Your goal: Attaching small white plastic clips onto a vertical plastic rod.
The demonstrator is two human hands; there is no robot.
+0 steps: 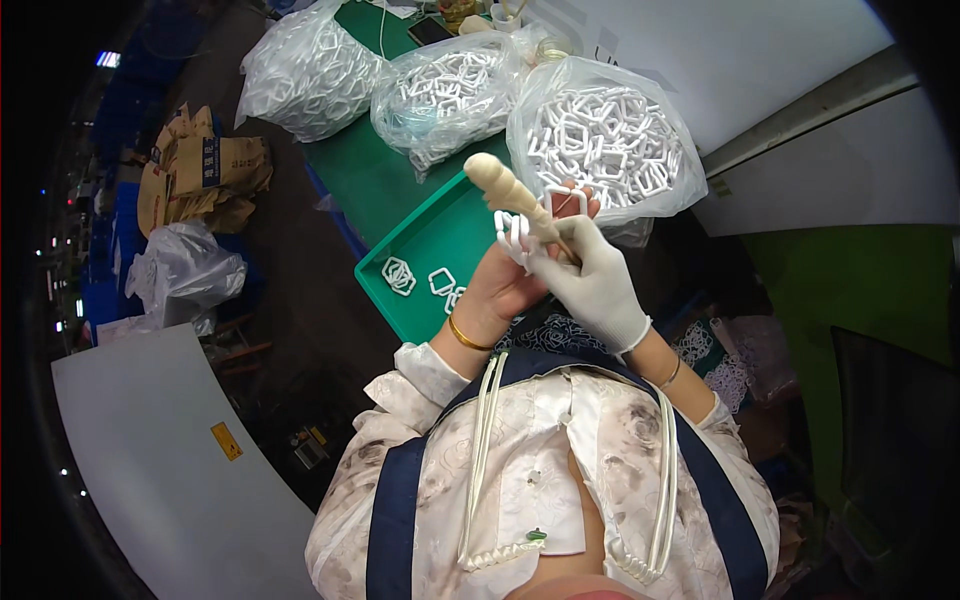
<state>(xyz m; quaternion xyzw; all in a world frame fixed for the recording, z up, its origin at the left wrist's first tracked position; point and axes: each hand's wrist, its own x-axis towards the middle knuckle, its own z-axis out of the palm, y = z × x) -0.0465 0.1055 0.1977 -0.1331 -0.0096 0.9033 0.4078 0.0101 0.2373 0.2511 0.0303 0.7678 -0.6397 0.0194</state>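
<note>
My bare left hand (505, 285), with a gold bracelet at the wrist, is closed around several white plastic links (513, 232). Another white link (567, 196) stands up at its fingertips. In a white glove, my right hand (597, 285) grips the narrow end of a tool with a lumpy, cream-coloured wrapped handle (497, 180). The thick end of that handle points away and to the left, and the working tip is hidden between the hands. Below them is a green tray (395, 315) with a few loose white links (398, 276).
Clear plastic bags full of white links (615, 135) stand on the green table (350, 185) at the back. Brown paper sacks (205, 165) and a grey-white plastic bag (185, 270) are at left. A white panel (170, 440) stands at lower left, a dark screen-like panel (890, 430) at right.
</note>
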